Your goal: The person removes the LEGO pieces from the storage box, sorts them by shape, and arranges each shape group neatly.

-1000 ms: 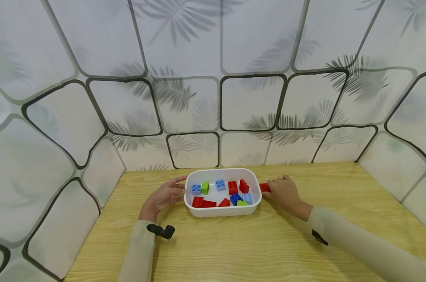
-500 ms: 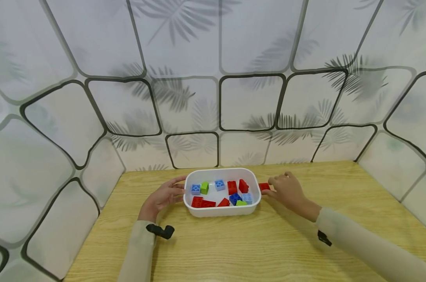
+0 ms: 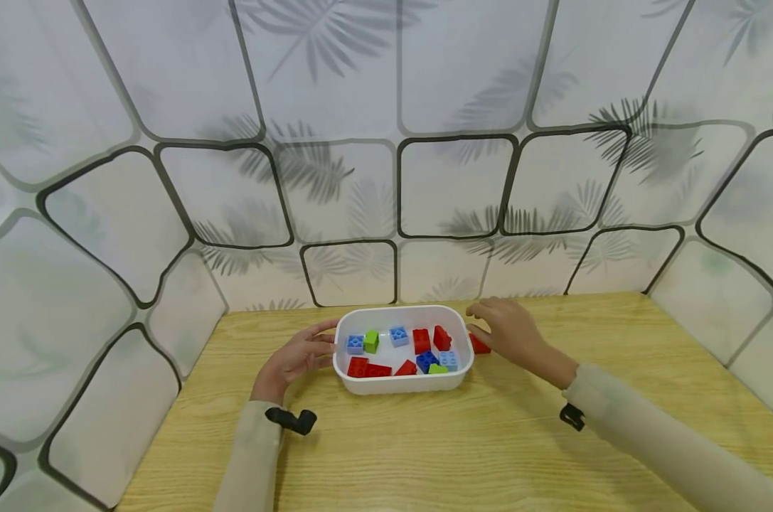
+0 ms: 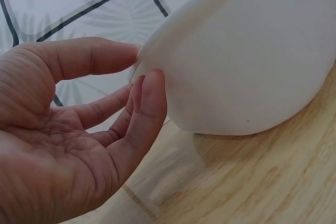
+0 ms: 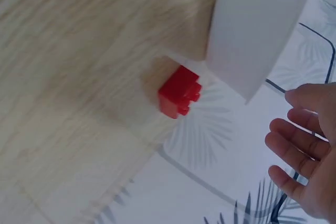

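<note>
Right hand (image 3: pixel 510 334) is hanging loose, red brick (image 5: pixel 177 94) on the table (image 3: pixel 424 448) near it
Left hand (image 4: pixel 86 124) has got a white tub (image 3: pixel 399 385) by one end, brick's just past the other end

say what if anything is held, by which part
The left grip touches the left end of the white rounded plastic tray; whether it pinches is unclear. The right grip holds nothing.
</note>
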Demonstrator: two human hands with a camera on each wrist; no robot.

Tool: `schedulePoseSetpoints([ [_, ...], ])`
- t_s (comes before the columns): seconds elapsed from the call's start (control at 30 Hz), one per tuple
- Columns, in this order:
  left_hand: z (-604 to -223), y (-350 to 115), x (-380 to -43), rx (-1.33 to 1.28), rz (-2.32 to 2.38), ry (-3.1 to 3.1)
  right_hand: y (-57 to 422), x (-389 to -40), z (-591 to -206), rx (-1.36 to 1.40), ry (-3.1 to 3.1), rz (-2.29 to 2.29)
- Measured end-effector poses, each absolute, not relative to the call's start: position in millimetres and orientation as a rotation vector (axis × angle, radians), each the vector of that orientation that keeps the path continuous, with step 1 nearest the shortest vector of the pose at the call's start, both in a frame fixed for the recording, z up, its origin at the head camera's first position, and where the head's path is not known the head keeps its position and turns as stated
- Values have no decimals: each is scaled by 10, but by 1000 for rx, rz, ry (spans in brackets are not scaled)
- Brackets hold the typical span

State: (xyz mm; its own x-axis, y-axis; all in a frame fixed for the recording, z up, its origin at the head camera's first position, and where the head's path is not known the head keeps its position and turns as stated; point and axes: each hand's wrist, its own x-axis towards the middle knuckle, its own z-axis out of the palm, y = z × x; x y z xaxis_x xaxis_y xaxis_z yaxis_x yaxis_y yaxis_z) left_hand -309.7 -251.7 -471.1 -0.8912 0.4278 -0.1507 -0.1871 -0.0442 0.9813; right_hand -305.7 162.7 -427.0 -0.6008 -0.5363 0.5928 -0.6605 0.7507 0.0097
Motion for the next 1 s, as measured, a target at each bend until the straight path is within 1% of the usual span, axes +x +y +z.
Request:
schedulePoseSetpoints([
  [0.3, -4720, -2520, -3100, 250, 1994, 1826, 1488, -3153, -4203, 1081, -2503, 324],
  [0.57, -4712, -2521, -3089, 256, 2013, 1806, 1364, -3235, -4219, 1129, -2611, 335],
  [1.0, -4722, -2525, -3106, 254, 2019, 1790, 1055, -3371, -4162, 1213, -2761, 233],
])
